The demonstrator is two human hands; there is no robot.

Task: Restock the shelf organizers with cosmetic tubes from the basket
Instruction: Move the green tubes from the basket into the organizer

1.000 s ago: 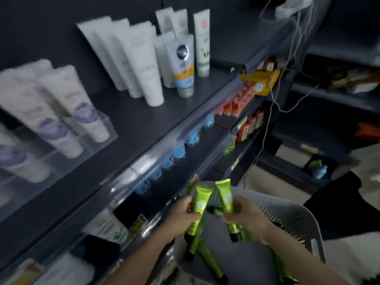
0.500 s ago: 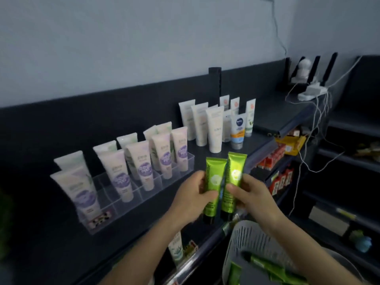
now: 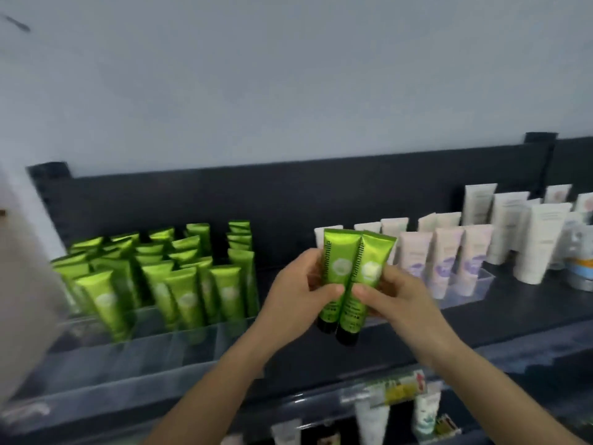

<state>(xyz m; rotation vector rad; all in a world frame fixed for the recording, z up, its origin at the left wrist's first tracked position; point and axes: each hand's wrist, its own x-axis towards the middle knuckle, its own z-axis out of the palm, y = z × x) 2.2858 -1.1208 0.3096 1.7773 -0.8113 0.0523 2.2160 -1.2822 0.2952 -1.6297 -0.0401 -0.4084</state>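
wall [image 3: 288,75]: pale grey, fills the upper half.
shelf [image 3: 529,313]: dark, long, with a dark back panel [image 3: 288,194]; runs left to right across the view.
blurred pale shape [image 3: 22,284]: at the left edge, close to the camera, covers the shelf's left end; can't tell what it is.
left organizer [image 3: 144,345]: clear plastic, divided, on the shelf's left part; front compartments show no tubes.
stocked green tubes [image 3: 179,284]: many, packed in rows in the left organizer's back compartments, caps down, leaning slightly.
right organizer [image 3: 475,287]: clear, on the shelf right of centre, partly hidden behind the hands.
pale tubes [image 3: 446,255]: cream with a purple mark, standing caps down in the right organizer.
white tubes [image 3: 539,239]: taller, standing on the shelf at the far right.
left hand [image 3: 298,293]: fingers wrapped round the left held tube, thumb across its front.
right hand [image 3: 394,293]: clamped on the right held tube, thumb in front, fingers behind.
left held tube [image 3: 337,268]: glossy green, black cap down, pale round logo, vertical black lettering; near upright.
right held tube [image 3: 369,271]: same look, touching the left one along its side, top tilted right; both tubes are in the air in front of the shelf, between the two organizers.
lower shelf items [image 3: 426,412]: small tubes and a yellow-green label below the shelf edge, blurred.
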